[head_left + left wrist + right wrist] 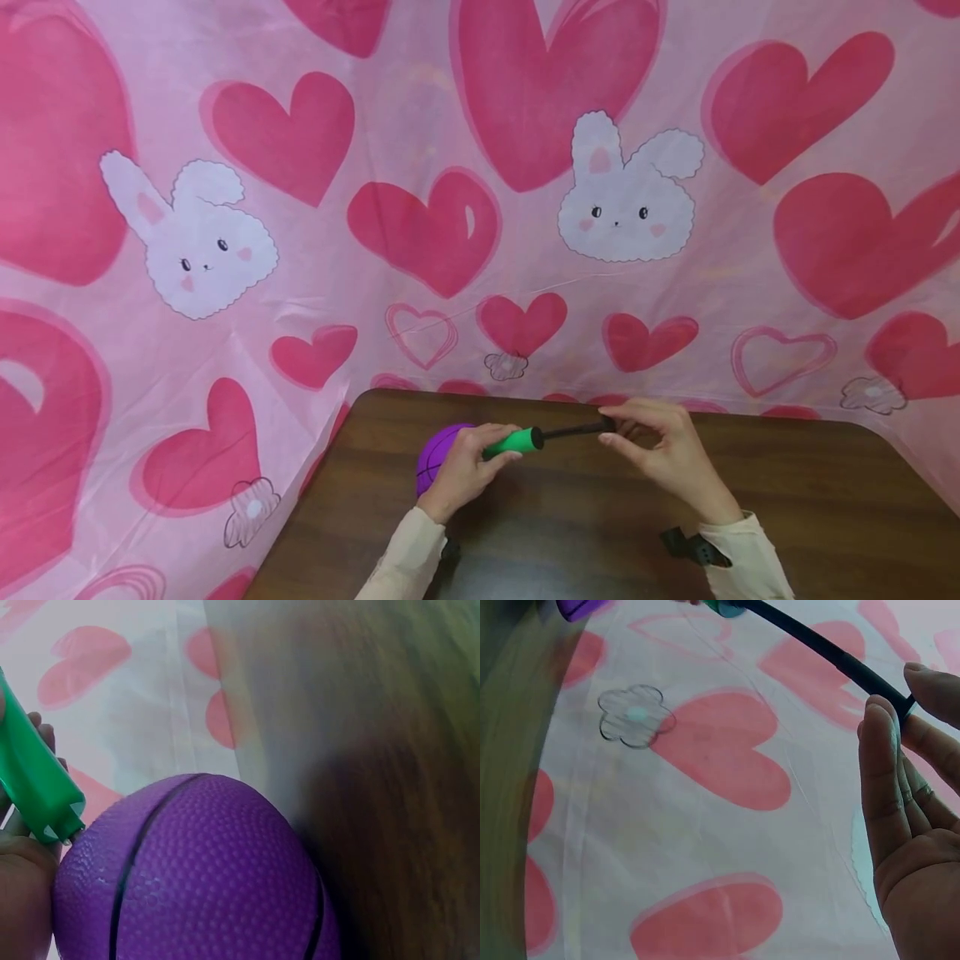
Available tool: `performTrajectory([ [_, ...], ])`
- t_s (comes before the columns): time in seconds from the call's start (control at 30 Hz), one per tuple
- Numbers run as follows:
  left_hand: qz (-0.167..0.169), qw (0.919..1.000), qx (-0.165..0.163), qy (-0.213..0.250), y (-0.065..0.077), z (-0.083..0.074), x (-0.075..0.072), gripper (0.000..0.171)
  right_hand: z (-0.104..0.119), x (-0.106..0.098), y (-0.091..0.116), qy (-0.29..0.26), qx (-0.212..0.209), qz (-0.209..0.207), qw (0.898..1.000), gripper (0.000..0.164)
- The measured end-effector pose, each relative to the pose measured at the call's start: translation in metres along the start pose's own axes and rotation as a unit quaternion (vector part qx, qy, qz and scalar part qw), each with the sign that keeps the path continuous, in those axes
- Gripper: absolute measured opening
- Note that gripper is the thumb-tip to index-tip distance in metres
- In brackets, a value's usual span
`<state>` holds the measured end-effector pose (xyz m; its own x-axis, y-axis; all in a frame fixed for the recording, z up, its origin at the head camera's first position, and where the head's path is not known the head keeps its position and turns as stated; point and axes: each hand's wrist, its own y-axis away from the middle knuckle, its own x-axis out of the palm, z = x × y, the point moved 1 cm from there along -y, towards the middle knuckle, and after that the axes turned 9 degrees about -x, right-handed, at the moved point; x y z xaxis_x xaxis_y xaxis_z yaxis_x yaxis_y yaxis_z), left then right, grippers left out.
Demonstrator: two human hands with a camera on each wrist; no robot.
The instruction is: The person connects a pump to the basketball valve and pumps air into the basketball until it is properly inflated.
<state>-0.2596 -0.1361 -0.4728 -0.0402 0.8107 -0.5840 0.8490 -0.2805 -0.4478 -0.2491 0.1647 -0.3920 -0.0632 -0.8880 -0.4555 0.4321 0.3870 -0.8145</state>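
Observation:
A small hand pump with a green barrel (517, 443) and a thin black rod (573, 430) is held sideways above the table. My left hand (468, 467) grips the green barrel. With thumb and fingers, my right hand (663, 446) pinches the black handle at the rod's end, and the rod is drawn well out. Beside the left hand sits a purple ball (435, 458) with black seam lines, partly hidden behind that hand. In the left wrist view, the barrel's nozzle end meets the edge of the pebbled purple ball (202, 877).
Beneath the hands lies a dark brown wooden table (600, 517) with rounded far corners. Behind it hangs a pink sheet (420, 108) printed with hearts and white rabbits. Black straps (693, 546) of the wrist cameras show near the cream sleeves.

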Motion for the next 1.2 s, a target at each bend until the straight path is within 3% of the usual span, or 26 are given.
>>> performTrajectory([
  [0.23,0.003,0.9997,0.023,-0.003,-0.003,-0.003,-0.001,0.034,-0.004,0.027,0.002,-0.042,0.009,0.017,0.999,0.039],
  [0.53,0.006,0.9995,0.026,-0.018,-0.001,-0.004,0.001,0.033,-0.009,0.065,0.007,-0.054,0.022,0.039,0.998,0.033],
  [1.0,0.013,0.9995,0.027,-0.014,0.004,-0.001,0.002,0.037,-0.006,0.068,0.016,-0.018,0.065,0.043,0.997,0.032],
  [1.2,0.012,0.9992,0.036,-0.012,0.003,0.001,0.002,0.036,-0.002,0.065,0.013,-0.003,0.049,0.053,0.997,0.033],
])
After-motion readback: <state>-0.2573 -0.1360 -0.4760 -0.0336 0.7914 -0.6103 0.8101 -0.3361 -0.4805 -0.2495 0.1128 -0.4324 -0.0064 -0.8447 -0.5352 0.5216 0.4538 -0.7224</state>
